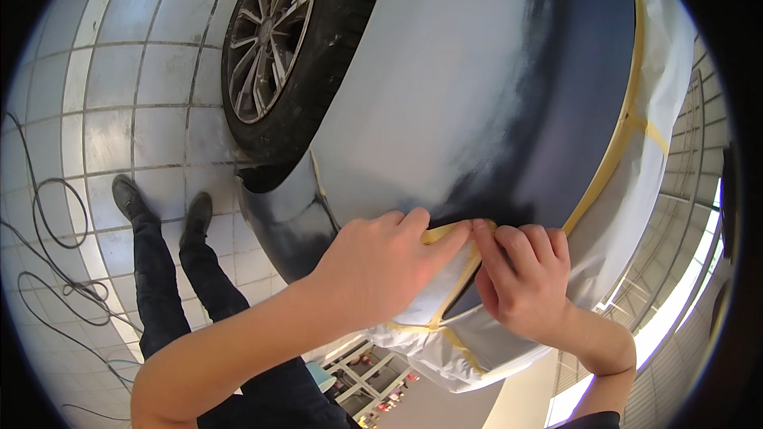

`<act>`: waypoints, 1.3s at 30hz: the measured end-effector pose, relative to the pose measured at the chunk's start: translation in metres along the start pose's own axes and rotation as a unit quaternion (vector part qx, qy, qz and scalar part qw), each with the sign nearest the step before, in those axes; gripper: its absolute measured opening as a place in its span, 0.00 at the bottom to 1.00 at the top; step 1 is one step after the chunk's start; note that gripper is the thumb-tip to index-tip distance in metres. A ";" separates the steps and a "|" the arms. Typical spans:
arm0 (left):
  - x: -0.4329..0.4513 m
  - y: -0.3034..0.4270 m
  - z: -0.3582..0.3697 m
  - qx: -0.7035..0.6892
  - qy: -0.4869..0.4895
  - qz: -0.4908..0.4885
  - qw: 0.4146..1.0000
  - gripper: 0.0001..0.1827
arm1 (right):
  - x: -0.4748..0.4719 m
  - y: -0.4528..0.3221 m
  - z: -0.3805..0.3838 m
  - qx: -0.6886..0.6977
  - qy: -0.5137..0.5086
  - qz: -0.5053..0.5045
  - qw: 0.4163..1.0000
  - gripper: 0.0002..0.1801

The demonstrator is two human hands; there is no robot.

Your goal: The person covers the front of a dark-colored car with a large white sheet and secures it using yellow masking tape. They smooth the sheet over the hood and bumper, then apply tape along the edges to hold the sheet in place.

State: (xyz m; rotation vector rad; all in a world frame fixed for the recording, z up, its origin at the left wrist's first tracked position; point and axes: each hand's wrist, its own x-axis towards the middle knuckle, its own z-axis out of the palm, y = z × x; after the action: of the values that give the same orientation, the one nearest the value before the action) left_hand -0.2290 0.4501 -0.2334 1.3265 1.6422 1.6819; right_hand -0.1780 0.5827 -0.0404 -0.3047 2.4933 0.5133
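Note:
Both my hands meet at the yellow masking tape (440, 232) along the edge of a masked corner on a car's rear quarter panel (411, 89). The panel is pale grey, with dark patches and a dark blue area. My left hand (381, 265) lies over the lower panel edge, its index fingertip on the tape. Against that fingertip rests the index finger of my right hand (527, 277); its other fingers are curled over the corner. Whether either hand pinches the tape is hidden. Below them, tape strips frame white masking film (420, 308) and a dark glossy strip (464, 301).
A wheel (268, 36) stands at the upper left, beside a dark bumper section (292, 223). Masking film (617, 262) drapes the car's right side. A dark cable (45, 256) loops over the tiled floor (116, 77). Shelving with small items (372, 378) stands below.

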 end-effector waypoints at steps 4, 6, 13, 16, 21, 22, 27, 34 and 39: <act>0.003 -0.006 0.005 -0.167 0.076 -0.095 0.978 0.19 | 0.007 -0.002 0.001 -0.066 0.005 -0.046 0.997 0.30; 0.001 -0.012 0.006 -0.243 0.097 -0.121 0.957 0.18 | 0.010 -0.005 0.004 -0.089 0.008 -0.065 0.994 0.28; -0.013 -0.026 0.019 -0.415 0.142 -0.130 0.889 0.19 | 0.010 -0.007 0.006 -0.103 -0.007 -0.084 0.991 0.29; -0.024 -0.041 0.021 -0.349 0.104 -0.067 0.929 0.22 | 0.009 -0.004 0.006 -0.106 -0.006 -0.084 0.991 0.29; -0.045 -0.037 0.026 -0.125 -0.020 -0.006 0.992 0.30 | 0.010 -0.004 0.008 -0.080 -0.010 -0.082 0.993 0.31; -0.047 -0.034 0.027 -0.113 -0.023 -0.007 0.993 0.32 | 0.011 -0.004 0.009 -0.074 -0.007 -0.082 0.994 0.31; -0.054 -0.018 0.032 -0.071 -0.029 -0.022 0.997 0.40 | 0.015 -0.007 0.010 -0.064 -0.006 -0.080 0.995 0.29; -0.056 -0.011 0.033 -0.097 -0.005 -0.027 0.995 0.39 | 0.020 -0.013 0.013 -0.052 -0.003 -0.086 0.995 0.27; -0.055 -0.015 0.033 -0.115 -0.022 -0.036 0.992 0.37 | 0.022 -0.019 0.015 -0.041 -0.018 -0.081 0.996 0.26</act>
State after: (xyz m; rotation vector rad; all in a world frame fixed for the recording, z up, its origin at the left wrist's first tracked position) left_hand -0.1815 0.4238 -0.2703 1.1699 1.4057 1.7276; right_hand -0.1823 0.5696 -0.0697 -0.5201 2.3913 0.5506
